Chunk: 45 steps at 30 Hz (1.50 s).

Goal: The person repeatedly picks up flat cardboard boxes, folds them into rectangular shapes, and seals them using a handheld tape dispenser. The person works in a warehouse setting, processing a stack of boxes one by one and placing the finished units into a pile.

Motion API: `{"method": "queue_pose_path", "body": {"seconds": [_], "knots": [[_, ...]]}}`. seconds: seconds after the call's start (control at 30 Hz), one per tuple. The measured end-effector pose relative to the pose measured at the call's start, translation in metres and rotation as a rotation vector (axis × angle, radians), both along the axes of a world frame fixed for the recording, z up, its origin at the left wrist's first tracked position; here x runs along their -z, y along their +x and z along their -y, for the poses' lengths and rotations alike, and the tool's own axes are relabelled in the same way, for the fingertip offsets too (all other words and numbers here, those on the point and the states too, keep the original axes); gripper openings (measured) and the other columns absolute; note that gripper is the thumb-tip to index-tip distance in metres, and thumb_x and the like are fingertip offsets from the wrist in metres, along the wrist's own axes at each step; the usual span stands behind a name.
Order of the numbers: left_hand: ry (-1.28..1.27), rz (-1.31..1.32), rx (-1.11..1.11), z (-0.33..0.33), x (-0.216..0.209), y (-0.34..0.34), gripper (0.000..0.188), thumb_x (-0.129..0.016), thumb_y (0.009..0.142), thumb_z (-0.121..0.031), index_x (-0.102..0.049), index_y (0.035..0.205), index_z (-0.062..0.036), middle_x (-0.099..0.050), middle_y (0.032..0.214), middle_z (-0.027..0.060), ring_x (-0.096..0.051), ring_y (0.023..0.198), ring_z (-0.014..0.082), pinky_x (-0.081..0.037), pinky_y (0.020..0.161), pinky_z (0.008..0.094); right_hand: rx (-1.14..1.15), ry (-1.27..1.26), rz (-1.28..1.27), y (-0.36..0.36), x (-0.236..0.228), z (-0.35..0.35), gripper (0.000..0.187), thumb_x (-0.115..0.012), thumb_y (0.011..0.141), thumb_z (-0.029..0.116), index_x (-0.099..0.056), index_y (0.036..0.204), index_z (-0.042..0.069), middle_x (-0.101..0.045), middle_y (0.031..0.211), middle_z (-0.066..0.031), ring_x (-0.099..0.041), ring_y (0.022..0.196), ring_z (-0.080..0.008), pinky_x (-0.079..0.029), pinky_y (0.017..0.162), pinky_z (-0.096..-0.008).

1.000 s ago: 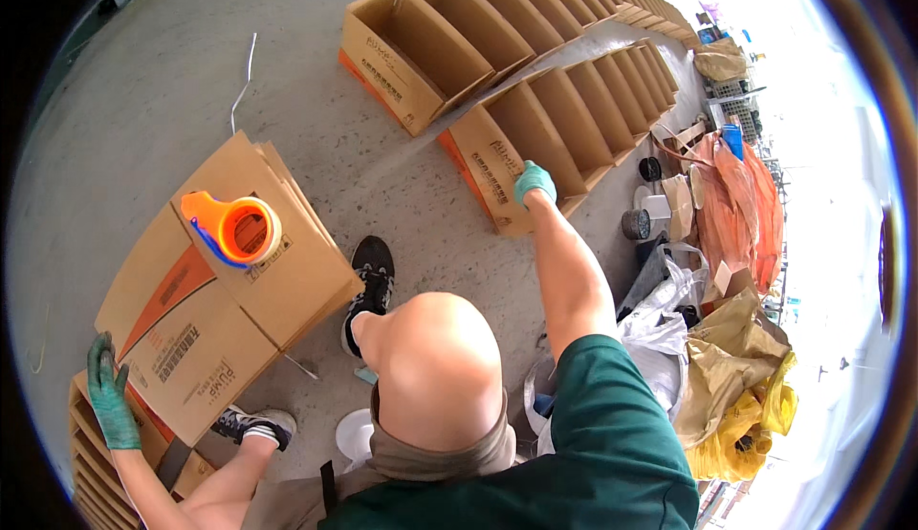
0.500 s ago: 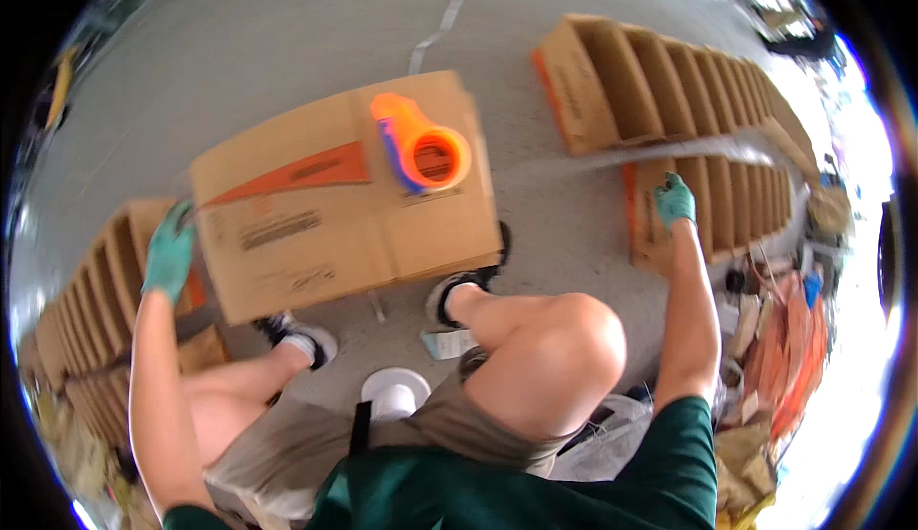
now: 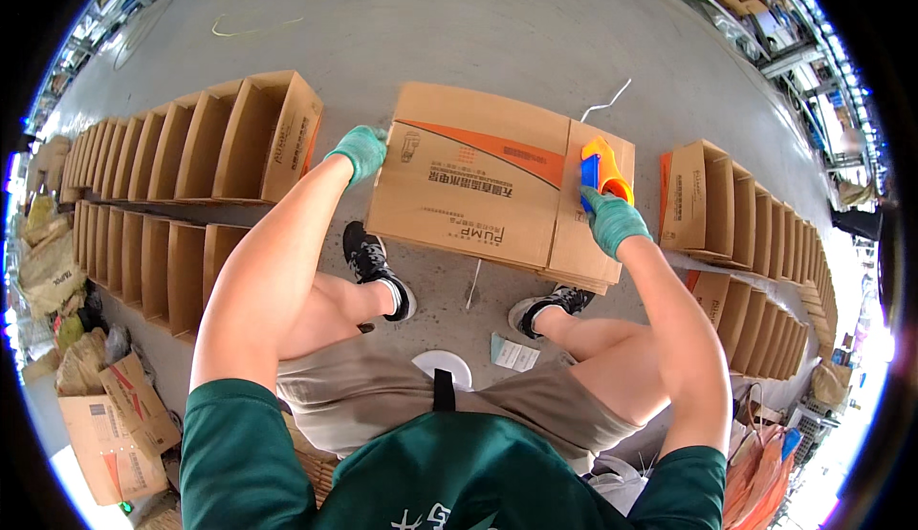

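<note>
A stack of flattened cardboard cartons with an orange printed band lies in front of me, above my shoes. My left hand, in a green glove, is closed at the stack's left edge; some fingertips are hidden there. On the right part of the top carton sits an orange and blue tape dispenser. My gloved right hand wraps round the near end of this dispenser.
Opened cartons stand in rows on the left and on the right. A paper slip lies between my feet, near a white round stool-like object. Orange sacks are at lower right, loose boxes at lower left.
My right hand has moved from beside the right-hand cartons to the tape dispenser and taken hold of it. My left hand stays by the stack's left edge. The view has swung round.
</note>
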<state>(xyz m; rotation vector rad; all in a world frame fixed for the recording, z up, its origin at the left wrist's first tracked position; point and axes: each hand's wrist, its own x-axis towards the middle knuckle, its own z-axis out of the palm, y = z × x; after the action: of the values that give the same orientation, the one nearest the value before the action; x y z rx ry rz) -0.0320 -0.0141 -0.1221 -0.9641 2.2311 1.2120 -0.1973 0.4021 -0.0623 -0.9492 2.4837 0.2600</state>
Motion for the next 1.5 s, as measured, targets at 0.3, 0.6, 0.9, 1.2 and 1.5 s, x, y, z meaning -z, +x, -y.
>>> {"method": "queue_pose_path", "body": {"seconds": [0.3, 0.6, 0.9, 1.2, 1.5], "knots": [[0.369, -0.299, -0.319, -0.016, -0.031, 0.004, 0.033, -0.054, 0.098, -0.012, -0.056, 0.131, -0.0074, -0.065, 0.118, 0.0100, -0.063, 0.102, 0.0230, -0.053, 0.087, 0.0396, 0.021, -0.150, 0.006, -0.018, 0.040, -0.003, 0.040, -0.053, 0.091, 0.010, -0.057, 0.130, 0.017, -0.067, 0.109, -0.0227, -0.065, 0.101, -0.0411, -0.052, 0.084, -0.0487], [0.191, -0.694, -0.522, 0.082, -0.046, 0.030, 0.035, -0.058, 0.088, -0.008, -0.060, 0.123, -0.0055, -0.064, 0.105, 0.0055, -0.061, 0.092, 0.0187, -0.052, 0.083, 0.0363, 0.424, -0.405, -0.122, -0.010, -0.004, 0.008, 0.035, -0.059, 0.089, 0.026, -0.064, 0.123, 0.018, -0.070, 0.106, -0.0187, -0.067, 0.096, -0.0379, -0.054, 0.087, -0.0444], [0.161, -0.846, -0.612, 0.085, -0.074, 0.059, 0.037, -0.052, 0.088, 0.002, -0.062, 0.123, -0.0063, -0.066, 0.103, 0.0007, -0.062, 0.090, 0.0133, -0.052, 0.083, 0.0312, 0.271, 0.165, -0.048, 0.032, -0.023, 0.021, 0.041, -0.066, 0.087, 0.020, -0.062, 0.128, 0.016, -0.062, 0.126, -0.0172, -0.063, 0.110, -0.0333, -0.052, 0.093, -0.0410], [0.173, -0.893, -0.549, 0.080, -0.082, 0.072, 0.041, -0.053, 0.086, 0.006, -0.059, 0.126, -0.0014, -0.066, 0.111, 0.0064, -0.064, 0.096, 0.0179, -0.053, 0.088, 0.0312, 0.015, -0.695, -0.846, 0.014, -0.144, 0.070, 0.056, -0.068, 0.085, 0.023, -0.055, 0.139, 0.025, -0.042, 0.149, -0.0108, -0.037, 0.137, -0.0453, -0.040, 0.110, -0.0544], [0.177, -0.862, -0.556, 0.079, -0.079, 0.072, 0.048, -0.050, 0.084, 0.009, -0.055, 0.130, -0.0016, -0.065, 0.112, 0.0075, -0.065, 0.098, 0.0192, -0.055, 0.087, 0.0322, -0.209, -1.035, -0.572, 0.007, -0.127, 0.066, 0.051, -0.059, 0.081, 0.002, -0.059, 0.131, 0.010, -0.049, 0.139, -0.0212, -0.053, 0.123, -0.0371, -0.021, 0.121, -0.0583]]}}
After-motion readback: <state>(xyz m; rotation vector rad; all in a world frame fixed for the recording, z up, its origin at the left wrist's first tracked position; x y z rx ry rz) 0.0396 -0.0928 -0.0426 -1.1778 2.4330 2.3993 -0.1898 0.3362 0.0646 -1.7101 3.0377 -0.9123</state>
